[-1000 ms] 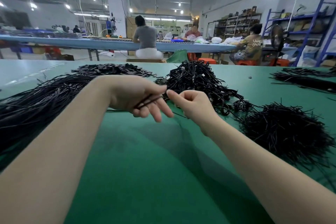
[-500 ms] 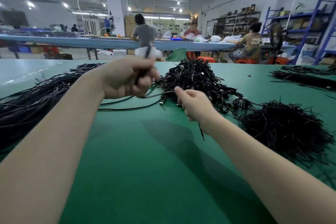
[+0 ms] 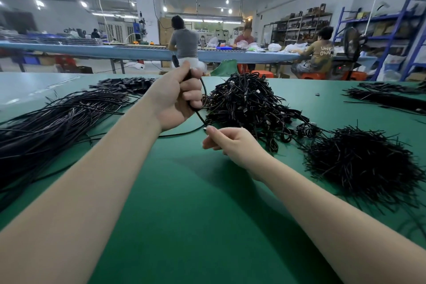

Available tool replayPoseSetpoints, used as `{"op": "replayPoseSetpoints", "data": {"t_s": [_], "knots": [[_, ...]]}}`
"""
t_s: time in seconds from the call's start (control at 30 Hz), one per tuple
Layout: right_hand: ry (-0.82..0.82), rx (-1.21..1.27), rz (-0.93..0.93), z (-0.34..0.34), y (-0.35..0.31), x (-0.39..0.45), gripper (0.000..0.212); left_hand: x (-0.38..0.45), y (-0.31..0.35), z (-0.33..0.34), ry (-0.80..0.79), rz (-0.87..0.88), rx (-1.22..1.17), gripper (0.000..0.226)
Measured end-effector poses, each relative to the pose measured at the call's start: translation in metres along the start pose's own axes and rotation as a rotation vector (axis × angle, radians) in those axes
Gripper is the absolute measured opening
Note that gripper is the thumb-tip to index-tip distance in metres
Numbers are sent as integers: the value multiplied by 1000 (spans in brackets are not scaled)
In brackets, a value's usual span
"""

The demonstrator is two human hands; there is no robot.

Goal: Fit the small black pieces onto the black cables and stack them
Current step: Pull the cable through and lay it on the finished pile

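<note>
Left hand [image 3: 177, 97] fingers curl round a thin glossy black cable [image 3: 202, 90]; right hand [image 3: 230, 143] fingers pinch its end.

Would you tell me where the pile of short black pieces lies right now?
In the head view, the pile of short black pieces lies on the green table at the right, beside the right hand and just right of the tangled cable heap.

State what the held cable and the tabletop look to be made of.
Cable gripped in the left hand: likely black rubber or plastic sheath, since it bends in a smooth loop with a faint sheen. Tabletop: a green matte mat, perhaps rubber or vinyl; it shows soft, dull reflections.
</note>
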State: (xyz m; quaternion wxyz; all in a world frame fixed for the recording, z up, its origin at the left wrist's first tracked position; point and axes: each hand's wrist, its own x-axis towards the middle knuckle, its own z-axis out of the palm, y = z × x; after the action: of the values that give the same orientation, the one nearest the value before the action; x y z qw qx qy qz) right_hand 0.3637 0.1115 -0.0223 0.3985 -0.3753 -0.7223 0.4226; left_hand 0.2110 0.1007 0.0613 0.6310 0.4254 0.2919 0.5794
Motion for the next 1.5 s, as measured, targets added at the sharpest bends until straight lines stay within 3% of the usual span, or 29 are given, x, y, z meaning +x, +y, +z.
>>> {"op": "replayPoseSetpoints", "data": {"t_s": [0.1,0.2,0.33,0.5,0.7,0.87,0.97,1.03,1.17,1.27,1.4,1.5], "knots": [[77,40,84,-6,5,5,27,1,-5,-4,-68,-84,-27,35],[32,303,179,-4,-1,8,25,1,-18,-4,-132,-167,20,30],[60,544,269,-5,-1,9,22,5,-35,-5,-104,-246,98,31],[102,495,272,-4,7,10,20,9,-39,-6,-12,-283,220,33],[147,414,252,-6,14,10,15,10,-40,-6,109,-262,680,33],[57,370,233,-6,10,8,21,11,-49,-1,58,-241,308,28],[-42,438,235,-5,6,7,42,13,-52,0,79,-205,288,26],[-76,379,163,-1,7,5,37,15,-53,-1,113,-184,367,26],[26,160,43,4,6,5,25,18,-58,-2,184,-153,477,26],[82,-164,-15,6,7,9,32,19,-64,1,223,-133,513,28],[136,-530,-61,8,18,15,24,19,-71,3,183,-118,571,35],[245,-465,24,1,21,15,26,21,-77,1,137,40,947,40]]}}
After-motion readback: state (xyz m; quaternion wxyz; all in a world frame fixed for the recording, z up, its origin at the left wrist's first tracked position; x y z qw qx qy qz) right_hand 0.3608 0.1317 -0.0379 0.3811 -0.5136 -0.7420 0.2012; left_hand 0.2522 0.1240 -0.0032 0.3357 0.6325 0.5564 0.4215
